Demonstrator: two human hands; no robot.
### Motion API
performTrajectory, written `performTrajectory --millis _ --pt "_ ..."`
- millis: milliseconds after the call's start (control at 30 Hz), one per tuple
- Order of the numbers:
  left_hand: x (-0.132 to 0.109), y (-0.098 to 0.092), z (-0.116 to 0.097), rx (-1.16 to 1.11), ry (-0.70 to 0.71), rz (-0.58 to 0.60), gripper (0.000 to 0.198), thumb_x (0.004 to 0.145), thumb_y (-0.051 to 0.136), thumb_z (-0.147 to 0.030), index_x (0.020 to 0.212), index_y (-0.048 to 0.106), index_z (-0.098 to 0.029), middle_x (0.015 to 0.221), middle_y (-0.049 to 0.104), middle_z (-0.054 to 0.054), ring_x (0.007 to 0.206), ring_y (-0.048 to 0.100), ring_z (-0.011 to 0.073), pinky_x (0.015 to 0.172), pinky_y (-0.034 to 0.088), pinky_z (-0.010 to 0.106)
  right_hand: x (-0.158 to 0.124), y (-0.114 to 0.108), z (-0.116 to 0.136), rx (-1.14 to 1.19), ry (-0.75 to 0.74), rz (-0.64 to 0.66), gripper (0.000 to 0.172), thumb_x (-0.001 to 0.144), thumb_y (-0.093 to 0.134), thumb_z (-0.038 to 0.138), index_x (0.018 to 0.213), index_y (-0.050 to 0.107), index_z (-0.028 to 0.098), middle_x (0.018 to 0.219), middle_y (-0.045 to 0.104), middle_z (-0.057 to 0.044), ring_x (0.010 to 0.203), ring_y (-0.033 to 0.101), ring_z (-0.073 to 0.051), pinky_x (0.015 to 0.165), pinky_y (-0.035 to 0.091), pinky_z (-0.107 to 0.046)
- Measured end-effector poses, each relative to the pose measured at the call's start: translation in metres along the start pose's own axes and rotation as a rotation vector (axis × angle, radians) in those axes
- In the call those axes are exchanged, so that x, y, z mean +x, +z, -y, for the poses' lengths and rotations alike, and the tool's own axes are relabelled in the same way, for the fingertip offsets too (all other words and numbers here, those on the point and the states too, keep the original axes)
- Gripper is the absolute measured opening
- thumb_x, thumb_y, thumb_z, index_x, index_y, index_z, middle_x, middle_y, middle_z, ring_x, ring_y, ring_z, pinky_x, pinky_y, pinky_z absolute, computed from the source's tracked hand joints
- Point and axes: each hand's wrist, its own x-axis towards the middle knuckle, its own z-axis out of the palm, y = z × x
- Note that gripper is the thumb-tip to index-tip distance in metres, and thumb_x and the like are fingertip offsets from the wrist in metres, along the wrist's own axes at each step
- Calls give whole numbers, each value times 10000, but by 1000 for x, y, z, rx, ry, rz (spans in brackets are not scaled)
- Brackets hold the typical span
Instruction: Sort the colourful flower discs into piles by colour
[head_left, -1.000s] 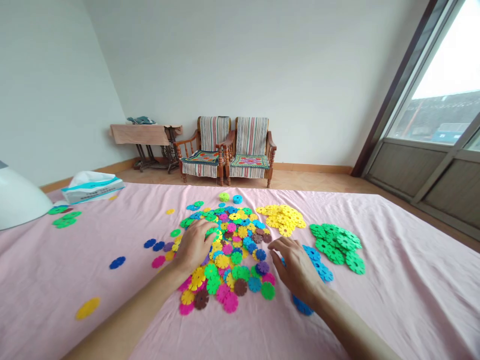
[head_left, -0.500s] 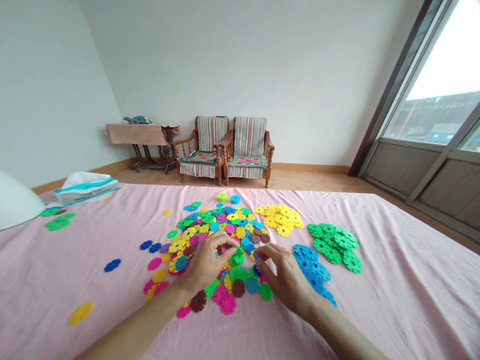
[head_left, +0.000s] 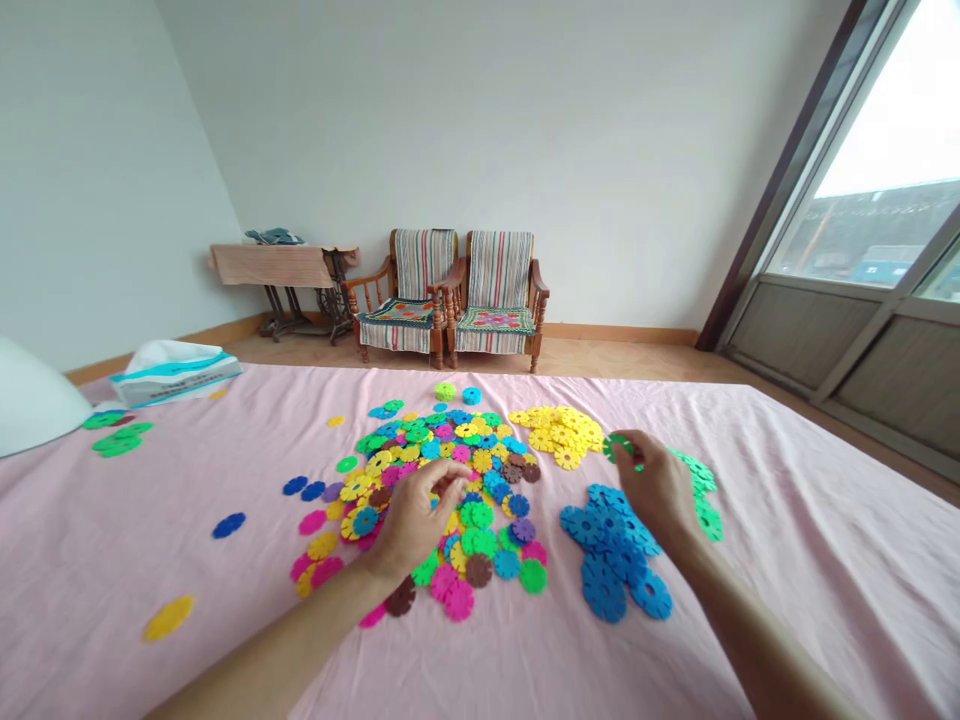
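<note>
My left hand (head_left: pixel 421 515) hovers over the left side of a mixed heap of notched plastic discs (head_left: pixel 390 462). Its thumb and fingers are drawn together; whatever they hold, if anything, is hidden. At the right, my right hand (head_left: pixel 654 485) pinches a green notched disc (head_left: pixel 616 446) over the pile of green discs (head_left: pixel 705 480), partly covering that pile. Just left of it lies a pile of yellow discs (head_left: pixel 566 435). Nearer to me, beside my right forearm, blue discs (head_left: pixel 606 545) overlap in a pile.
A pink cloth (head_left: pixel 247 560) covers the table. A tissue box (head_left: pixel 176 372) and a white rounded object (head_left: pixel 34 400) stand at left. Stray discs, such as a yellow one (head_left: pixel 169 618), lie left of the heap. Two wooden chairs (head_left: pixel 499 318) stand beyond the table.
My right hand has moved right and away from the mixed heap to the green pile, uncovering more blue discs. My left hand stays over the heap, nearly in place.
</note>
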Motion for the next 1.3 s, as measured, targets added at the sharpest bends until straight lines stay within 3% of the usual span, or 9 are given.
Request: performTrajectory --millis 133,267,367,467,567,700,833,1067,1300 --pt "5 -4 6 71 31 -35 149 873 495 -185 900 641 -194 830 704 18 768 665 151 704 521 269 21 -13 -45 -245 228 -45 372 870 378 359 1027 668 185 943 679 -145 926 588 -321 770 385 -435" --pt "2 -3 0 122 147 68 168 874 488 -164 898 652 -194 877 699 32 827 646 158 740 511 289 25 -16 -66 -372 332 -95 388 862 394 368 1100 644 191 1064 649 -140 1045 525 -333 838 341 -467" --pt "-3 -2 -11 145 299 276 189 892 502 -197 978 668 -222 938 697 32 912 620 169 841 485 329 24 -11 -63 -342 279 -182 412 848 419 376 1164 608 191 1159 595 -141 1103 471 -340 851 330 -470" --pt "-6 -4 -21 243 386 489 277 862 584 -290 1134 636 -269 1085 676 46 1043 578 215 942 428 398 20 -4 -52 -274 164 -151 377 844 419 361 1113 626 197 1152 591 -132 1080 473 -329 846 330 -462" --pt "-6 -8 -24 331 418 559 366 790 666 -364 1139 626 -259 1165 644 66 1100 546 256 980 380 436 15 2 -41 -237 75 -101 355 842 416 330 1084 632 186 1137 601 -131 1059 481 -323 836 335 -455" --pt "-1 -12 -16 425 398 472 74 781 631 -279 776 624 -205 852 663 39 868 579 208 858 413 369 9 8 -30 -196 -24 -83 323 841 426 302 1059 632 184 1105 618 -123 1020 503 -299 829 347 -430" --pt "3 -14 -3 606 358 316 163 761 541 -145 608 508 -192 652 557 8 704 515 174 732 390 334 -1 14 -14 -77 -157 -22 280 857 421 264 1018 634 182 1047 638 -116 969 542 -272 830 379 -412" --pt "9 -17 13 676 240 115 149 728 481 -66 670 520 -197 725 571 28 765 534 200 711 412 331 -37 20 36 143 -464 286 250 895 431 212 1056 622 203 1041 645 -74 979 566 -223 856 417 -384" --pt "16 -25 40 632 115 -11 298 677 446 16 844 587 -187 879 634 57 908 569 238 827 452 388 -43 30 74 82 -533 413 432 854 549 384 1239 545 188 1258 572 -115 1133 495 -281 954 360 -451"
